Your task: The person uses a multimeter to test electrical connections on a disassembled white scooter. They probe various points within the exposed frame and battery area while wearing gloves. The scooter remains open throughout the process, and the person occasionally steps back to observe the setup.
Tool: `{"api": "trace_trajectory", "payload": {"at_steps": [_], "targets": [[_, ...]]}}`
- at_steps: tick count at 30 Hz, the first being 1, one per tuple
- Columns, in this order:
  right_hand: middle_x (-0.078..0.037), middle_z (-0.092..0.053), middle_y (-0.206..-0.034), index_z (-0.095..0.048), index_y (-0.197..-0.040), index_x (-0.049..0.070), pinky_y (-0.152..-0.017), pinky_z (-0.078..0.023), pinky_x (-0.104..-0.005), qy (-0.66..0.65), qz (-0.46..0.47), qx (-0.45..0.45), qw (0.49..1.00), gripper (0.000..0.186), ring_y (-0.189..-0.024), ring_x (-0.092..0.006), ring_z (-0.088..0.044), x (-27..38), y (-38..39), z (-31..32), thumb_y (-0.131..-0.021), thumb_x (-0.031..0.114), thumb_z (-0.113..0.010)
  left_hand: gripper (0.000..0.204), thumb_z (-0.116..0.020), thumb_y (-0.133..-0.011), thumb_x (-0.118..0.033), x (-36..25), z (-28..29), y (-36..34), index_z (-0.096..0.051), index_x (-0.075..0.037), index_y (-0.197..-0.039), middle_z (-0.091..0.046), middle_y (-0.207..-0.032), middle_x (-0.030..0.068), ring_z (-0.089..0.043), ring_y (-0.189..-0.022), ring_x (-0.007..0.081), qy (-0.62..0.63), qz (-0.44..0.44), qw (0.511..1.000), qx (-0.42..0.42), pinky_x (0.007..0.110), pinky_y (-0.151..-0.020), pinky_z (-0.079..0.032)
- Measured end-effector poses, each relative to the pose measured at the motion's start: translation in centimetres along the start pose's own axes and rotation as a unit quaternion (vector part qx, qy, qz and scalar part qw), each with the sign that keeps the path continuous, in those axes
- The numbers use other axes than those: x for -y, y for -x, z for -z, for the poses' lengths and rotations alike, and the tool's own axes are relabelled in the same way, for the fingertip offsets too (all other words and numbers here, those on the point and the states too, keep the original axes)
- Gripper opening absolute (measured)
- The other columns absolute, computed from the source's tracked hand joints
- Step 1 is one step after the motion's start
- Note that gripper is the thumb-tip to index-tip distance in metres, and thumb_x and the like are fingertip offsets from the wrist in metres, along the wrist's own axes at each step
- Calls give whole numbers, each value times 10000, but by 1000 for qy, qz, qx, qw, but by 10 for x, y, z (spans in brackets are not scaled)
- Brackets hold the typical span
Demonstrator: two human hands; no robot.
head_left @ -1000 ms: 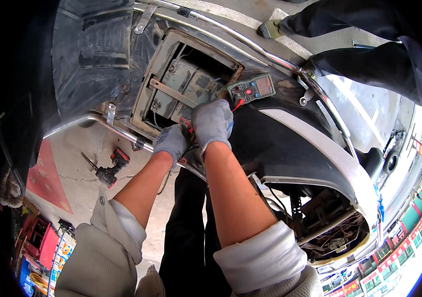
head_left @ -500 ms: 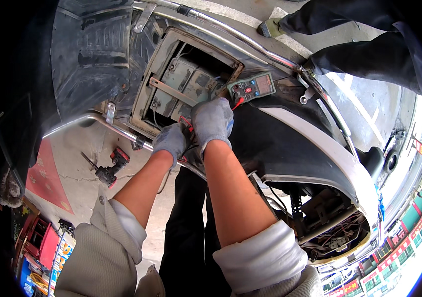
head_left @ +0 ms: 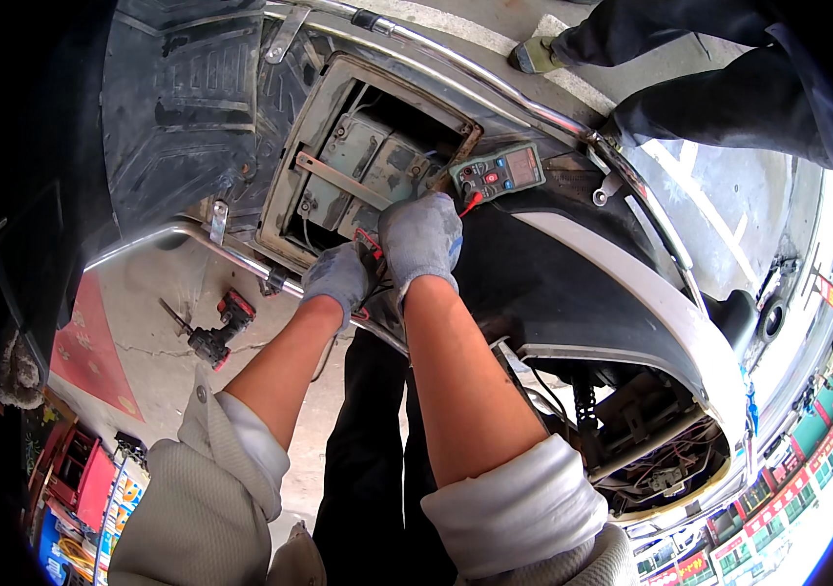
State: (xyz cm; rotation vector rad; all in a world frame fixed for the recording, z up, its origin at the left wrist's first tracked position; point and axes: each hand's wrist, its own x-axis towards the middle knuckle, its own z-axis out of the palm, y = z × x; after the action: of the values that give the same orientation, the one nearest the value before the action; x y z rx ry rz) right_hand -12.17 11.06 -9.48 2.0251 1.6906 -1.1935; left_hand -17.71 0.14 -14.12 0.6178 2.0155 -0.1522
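Both my hands wear grey work gloves and meet at the near right edge of an open battery compartment [head_left: 290, 186]. My left hand [head_left: 336, 277] is closed around a red and black test lead [head_left: 371, 244], whose red part shows between the two gloves. My right hand [head_left: 421, 237] is curled over the compartment's corner; its fingertips, and anything in them, are hidden behind the glove. Dusty grey batteries [head_left: 392, 168] sit inside under a metal strap [head_left: 342, 180]. Just beyond my right hand rests a multimeter [head_left: 498, 174] with a red plug [head_left: 473, 202] in it.
A bent chrome rail [head_left: 495, 93] runs round the vehicle body. A cordless power tool [head_left: 222, 332] lies on the ground at left. Another person's legs [head_left: 719, 117] stand at upper right. Near right, an opening [head_left: 646, 430] exposes wiring and a spring.
The red lead between my gloves has shifted slightly; both hands stay almost in place. The other person's legs have moved a little.
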Motion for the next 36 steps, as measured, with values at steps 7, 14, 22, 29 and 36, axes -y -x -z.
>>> {"api": "trace_trajectory", "payload": {"at_steps": [7,14,22,29,36], "targets": [[-200,-665,-847,-621,-843,29,-716,-534,-391,1,-9,-17,1000,138,-844,-329,-660,2,3,-2,-747,127,-627,295,-537,-823,-301,2,-1,-1,-661,-103,-1004,-625,-1031,184,-590,-984,354,-7,-17,1000,-6,423,-811,-483],[-211,-648,-799,-623,-964,11,-669,-517,-401,-110,107,14,988,189,-775,-360,-643,6,62,29,-809,105,-568,326,-555,-802,-315,22,-14,-19,-647,-77,-1004,-632,-1040,160,-588,-995,349,73,-10,997,11,428,-809,-481],[-83,-623,-774,-517,-1156,0,-616,-482,-277,-375,100,176,905,310,-697,-150,-612,-102,207,104,-859,62,-581,363,-639,-760,-271,50,-47,-72,-648,10,-990,-628,-1005,249,-596,-991,380,97,-47,994,15,402,-827,-469],[-52,-610,-711,-544,-1007,-29,-571,-457,-219,-440,-97,210,868,199,-626,-96,-576,-173,187,174,-879,121,-520,200,-506,-820,-64,73,-55,-113,-654,37,-909,-638,-806,99,-545,-695,201,318,-20,946,65,386,-630,-450],[-123,-587,-631,-625,-866,-55,-553,-444,-307,-375,-31,149,914,267,-555,-171,-530,-215,85,144,-872,179,-497,272,-385,-859,-190,18,-22,-59,-607,-46,-925,-617,-808,122,-565,-647,250,494,169,852,39,381,-586,-449]]}}
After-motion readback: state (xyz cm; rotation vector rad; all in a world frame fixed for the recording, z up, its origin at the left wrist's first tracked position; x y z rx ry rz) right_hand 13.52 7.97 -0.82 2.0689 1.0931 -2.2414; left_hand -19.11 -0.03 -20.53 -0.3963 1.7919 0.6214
